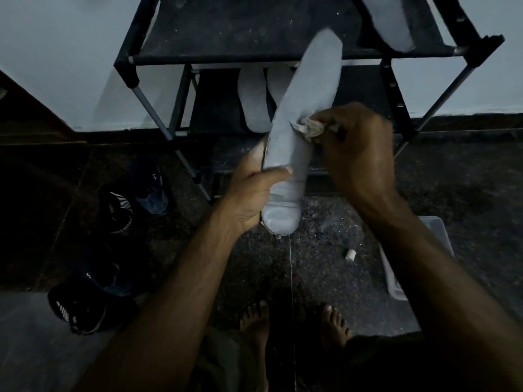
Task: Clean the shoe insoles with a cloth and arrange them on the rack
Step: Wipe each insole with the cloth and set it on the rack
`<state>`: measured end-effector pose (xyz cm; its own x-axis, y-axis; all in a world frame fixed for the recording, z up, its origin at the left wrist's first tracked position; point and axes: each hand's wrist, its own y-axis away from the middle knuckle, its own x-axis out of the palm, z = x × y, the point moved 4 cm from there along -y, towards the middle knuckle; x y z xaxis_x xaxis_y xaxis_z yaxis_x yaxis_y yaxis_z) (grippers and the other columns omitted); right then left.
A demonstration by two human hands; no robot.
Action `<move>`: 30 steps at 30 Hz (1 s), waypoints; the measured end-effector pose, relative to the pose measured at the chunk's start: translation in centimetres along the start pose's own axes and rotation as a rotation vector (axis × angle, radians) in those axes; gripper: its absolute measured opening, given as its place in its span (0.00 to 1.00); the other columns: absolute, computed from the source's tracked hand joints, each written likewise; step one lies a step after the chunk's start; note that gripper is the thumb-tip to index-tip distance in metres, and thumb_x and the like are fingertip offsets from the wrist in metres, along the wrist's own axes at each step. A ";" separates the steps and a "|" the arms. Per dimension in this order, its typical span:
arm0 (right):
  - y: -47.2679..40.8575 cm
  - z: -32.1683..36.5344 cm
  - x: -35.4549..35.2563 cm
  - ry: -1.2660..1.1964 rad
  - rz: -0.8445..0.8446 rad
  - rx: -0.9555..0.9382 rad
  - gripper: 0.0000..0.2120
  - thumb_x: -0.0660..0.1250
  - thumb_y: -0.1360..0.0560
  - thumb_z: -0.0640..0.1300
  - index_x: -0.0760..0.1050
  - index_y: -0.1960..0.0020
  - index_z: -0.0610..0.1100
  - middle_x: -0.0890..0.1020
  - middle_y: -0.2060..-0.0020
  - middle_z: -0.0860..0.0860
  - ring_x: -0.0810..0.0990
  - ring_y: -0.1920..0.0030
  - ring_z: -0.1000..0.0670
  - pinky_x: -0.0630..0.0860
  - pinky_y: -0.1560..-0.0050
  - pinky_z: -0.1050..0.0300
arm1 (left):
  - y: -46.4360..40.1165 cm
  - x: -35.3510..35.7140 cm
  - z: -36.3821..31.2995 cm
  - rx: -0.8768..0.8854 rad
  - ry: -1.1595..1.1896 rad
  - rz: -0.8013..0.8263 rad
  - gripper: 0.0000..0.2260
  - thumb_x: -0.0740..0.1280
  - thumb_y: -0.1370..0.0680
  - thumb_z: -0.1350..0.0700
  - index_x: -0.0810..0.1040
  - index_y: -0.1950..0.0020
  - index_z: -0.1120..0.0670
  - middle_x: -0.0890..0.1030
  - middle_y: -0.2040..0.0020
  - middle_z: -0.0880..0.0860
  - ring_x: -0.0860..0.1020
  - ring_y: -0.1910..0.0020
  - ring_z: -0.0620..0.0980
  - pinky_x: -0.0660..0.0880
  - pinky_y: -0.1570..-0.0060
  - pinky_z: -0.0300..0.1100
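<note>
At the top right of the frame, an insole on the top shelf (390, 21) is cut off by the edge. Mid-frame, the held insole (302, 114) covers part of two lower insoles (254, 100). The right hand (359, 148) hides most of the cloth (310, 128).

Both forearms reach forward, left grip (249, 190) and right grip (353, 148) curled closed.

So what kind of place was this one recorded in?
Probably a home entryway or shoe corner, dimly lit: a black tiered shoe rack stands against a pale wall, with dark sneakers on the speckled floor beside it.
</note>
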<state>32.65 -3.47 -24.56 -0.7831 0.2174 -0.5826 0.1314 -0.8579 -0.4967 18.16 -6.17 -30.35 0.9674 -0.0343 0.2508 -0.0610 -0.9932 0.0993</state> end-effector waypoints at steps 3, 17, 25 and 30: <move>0.6 2.7 1.4 -0.092 0.140 -0.107 0.05 0.69 0.25 0.39 0.84 0.55 0.42 0.84 0.60 0.46 0.81 0.59 0.48 0.78 0.58 0.47 | 0.1 0.2 0.0 0.022 -0.016 -0.006 0.18 0.63 0.28 0.68 0.74 0.39 0.57 0.81 0.48 0.56 0.80 0.47 0.52 0.78 0.48 0.46; -0.4 -1.2 0.3 -0.465 0.069 0.266 0.06 0.72 0.27 0.36 0.82 0.50 0.42 0.85 0.57 0.50 0.83 0.56 0.54 0.79 0.56 0.63 | 0.2 -0.1 -0.3 -0.024 -0.003 -0.033 0.19 0.66 0.31 0.64 0.75 0.41 0.55 0.82 0.52 0.52 0.81 0.53 0.47 0.78 0.54 0.40; 0.9 -1.5 1.1 -0.798 0.189 0.513 0.09 0.71 0.27 0.33 0.82 0.51 0.44 0.86 0.57 0.49 0.84 0.56 0.52 0.79 0.55 0.60 | 0.0 -0.6 -0.7 -0.016 0.080 -0.060 0.17 0.62 0.24 0.72 0.75 0.40 0.56 0.83 0.52 0.52 0.81 0.52 0.49 0.78 0.50 0.42; 1.2 -0.9 2.0 -0.705 0.244 0.449 0.06 0.72 0.28 0.35 0.82 0.54 0.45 0.86 0.58 0.49 0.84 0.56 0.49 0.81 0.56 0.57 | 0.1 -0.3 -0.4 -0.016 0.105 -0.017 0.20 0.64 0.30 0.67 0.74 0.38 0.56 0.82 0.49 0.54 0.80 0.49 0.51 0.77 0.48 0.44</move>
<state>31.80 -3.67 -26.91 -0.9776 -0.2082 -0.0321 0.2089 -0.9777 -0.0222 17.74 -6.21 -30.05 0.9372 -0.0051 0.3487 -0.0499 -0.9915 0.1198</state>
